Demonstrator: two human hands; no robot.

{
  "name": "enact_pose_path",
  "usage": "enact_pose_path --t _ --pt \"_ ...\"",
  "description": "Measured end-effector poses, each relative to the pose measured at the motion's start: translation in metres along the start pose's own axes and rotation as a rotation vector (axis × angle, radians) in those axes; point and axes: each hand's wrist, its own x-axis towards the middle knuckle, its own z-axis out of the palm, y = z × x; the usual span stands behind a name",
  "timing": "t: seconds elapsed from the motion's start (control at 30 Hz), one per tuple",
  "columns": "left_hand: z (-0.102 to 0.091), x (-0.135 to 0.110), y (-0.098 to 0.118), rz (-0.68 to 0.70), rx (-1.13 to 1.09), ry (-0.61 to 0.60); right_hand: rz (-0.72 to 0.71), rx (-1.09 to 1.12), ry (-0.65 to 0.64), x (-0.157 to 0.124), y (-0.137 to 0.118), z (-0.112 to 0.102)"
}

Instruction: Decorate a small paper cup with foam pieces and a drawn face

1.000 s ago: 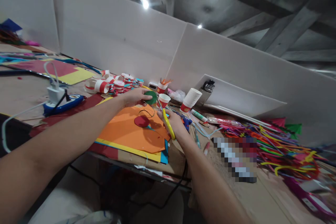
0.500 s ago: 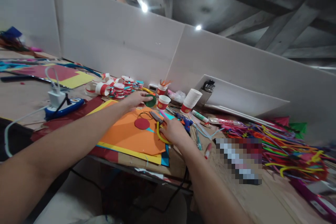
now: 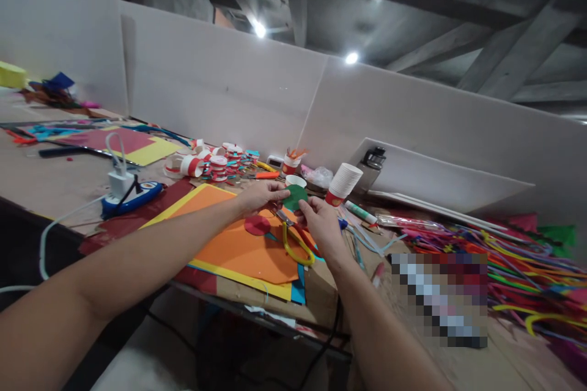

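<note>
My left hand [image 3: 259, 194] and my right hand [image 3: 320, 224] both pinch a small green paper piece [image 3: 294, 197] held just above the table. Yellow-handled scissors [image 3: 293, 242] lie on the orange sheet [image 3: 238, 243] under my right hand, no longer held. A red paper circle [image 3: 257, 225] rests on the orange sheet below my left hand. A red-and-white paper cup [image 3: 295, 181] stands just behind the green piece.
A stack of white cups [image 3: 343, 183] stands behind my hands, cut cup rings [image 3: 202, 162] to the left. A blue power strip with a white charger [image 3: 127, 191] sits at the left. Colourful pipe cleaners [image 3: 513, 263] pile up at the right. White panels [image 3: 220, 85] wall the back.
My right hand put the yellow scissors down on the orange sheet and moved up to the green piece, which both hands now hold. The camera shifted slightly.
</note>
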Motion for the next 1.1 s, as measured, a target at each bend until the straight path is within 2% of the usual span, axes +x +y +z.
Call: enact_pose_path --t 0.1,0.17,0.3,0.4,0.53,0.63,0.73,0.9,1.0,1.1 --pt "-0.002 0.001 0.001 -0.016 -0.091 0.0 -0.031 0.112 -0.041 -0.001 -0.004 -0.001" --pt "-0.001 0.0 0.004 -0.04 -0.165 -0.017 -0.101 0.163 -0.091 -0.002 -0.005 0.0" --pt "0.003 -0.002 0.005 -0.11 -0.227 -0.09 -0.231 0.124 -0.184 -0.004 -0.003 0.002" --pt "0.006 -0.003 0.002 -0.135 -0.24 -0.105 -0.24 0.143 -0.223 -0.004 0.0 0.003" --pt "0.007 -0.003 0.0 -0.082 -0.22 -0.091 -0.203 0.266 -0.227 -0.001 0.002 0.003" --pt "0.008 -0.004 0.001 -0.019 -0.159 -0.045 -0.171 0.324 -0.094 0.002 0.002 0.0" --pt "0.009 -0.006 0.002 -0.023 -0.143 -0.036 -0.067 0.358 0.031 0.004 0.004 -0.002" --pt "0.006 -0.005 0.002 -0.069 -0.178 -0.094 0.103 0.522 0.002 0.004 0.001 -0.004" --pt "0.003 -0.003 0.0 -0.059 -0.176 -0.089 0.129 0.567 -0.016 0.003 -0.001 -0.003" --pt "0.003 -0.001 -0.003 -0.041 -0.151 -0.035 0.119 0.555 0.008 0.003 -0.001 -0.002"
